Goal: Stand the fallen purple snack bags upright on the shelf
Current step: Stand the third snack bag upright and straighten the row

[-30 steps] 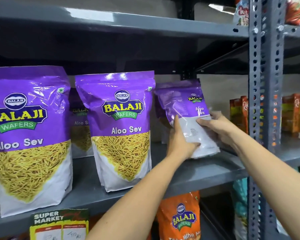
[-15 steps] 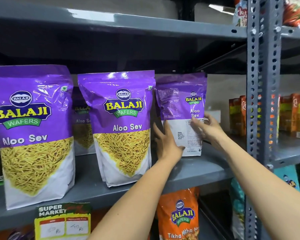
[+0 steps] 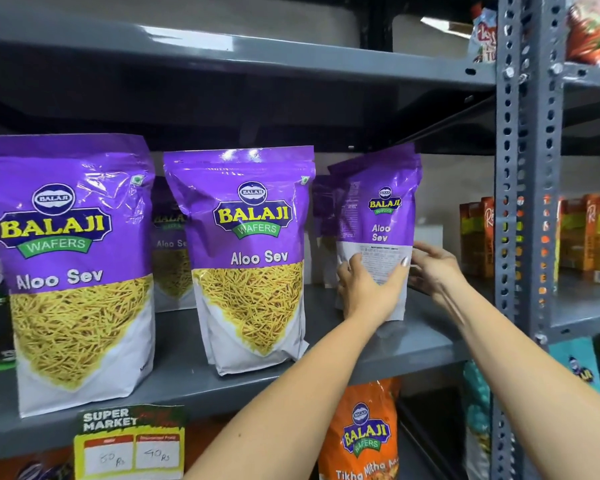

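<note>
A purple Aloo Sev bag stands upright on the grey shelf at the right, its printed back panel facing me. My left hand wraps the bag's lower front, thumb and fingers gripping it. My right hand is at the bag's right edge, fingers spread and touching its side. Two more purple bags stand upright at the front: one in the middle and a large one at the left. Another purple bag stands behind, between them.
A perforated grey upright post borders the shelf on the right, with orange boxes beyond it. An orange snack bag sits on the shelf below. A price tag hangs from the shelf's front edge. The upper shelf is close overhead.
The right-hand bag went from tilted in both hands to standing upright on the shelf, then turned slightly. My left hand moved onto its lower front; my right hand stayed at its right edge.
</note>
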A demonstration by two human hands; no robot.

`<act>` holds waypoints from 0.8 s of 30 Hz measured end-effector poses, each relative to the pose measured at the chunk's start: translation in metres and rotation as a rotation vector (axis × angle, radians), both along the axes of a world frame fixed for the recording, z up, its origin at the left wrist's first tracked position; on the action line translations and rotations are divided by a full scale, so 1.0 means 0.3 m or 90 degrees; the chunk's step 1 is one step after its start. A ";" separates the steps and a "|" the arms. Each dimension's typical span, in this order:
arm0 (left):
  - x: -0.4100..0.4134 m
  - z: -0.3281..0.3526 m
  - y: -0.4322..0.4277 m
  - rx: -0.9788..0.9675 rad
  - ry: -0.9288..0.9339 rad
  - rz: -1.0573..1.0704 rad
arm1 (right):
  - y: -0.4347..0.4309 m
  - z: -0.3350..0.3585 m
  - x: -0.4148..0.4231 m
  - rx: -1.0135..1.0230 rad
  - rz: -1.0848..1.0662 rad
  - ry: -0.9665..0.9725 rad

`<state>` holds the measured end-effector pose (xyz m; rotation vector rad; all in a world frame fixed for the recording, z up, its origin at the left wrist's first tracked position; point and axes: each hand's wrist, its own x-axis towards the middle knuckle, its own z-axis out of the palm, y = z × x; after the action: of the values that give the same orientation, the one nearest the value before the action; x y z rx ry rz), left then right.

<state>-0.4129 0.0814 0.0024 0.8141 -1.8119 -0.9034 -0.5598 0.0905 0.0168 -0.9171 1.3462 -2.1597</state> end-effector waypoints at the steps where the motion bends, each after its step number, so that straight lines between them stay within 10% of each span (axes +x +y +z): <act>1: -0.002 0.005 0.000 0.015 0.013 -0.011 | -0.006 -0.001 0.000 -0.005 0.006 0.002; 24: 0.033 0.031 -0.096 0.203 0.309 0.083 | -0.005 -0.008 0.065 0.117 0.185 0.143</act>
<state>-0.4031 0.0525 0.0118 0.8121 -1.1989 -1.2026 -0.5403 0.0890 0.0143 -1.2243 1.3888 -1.7255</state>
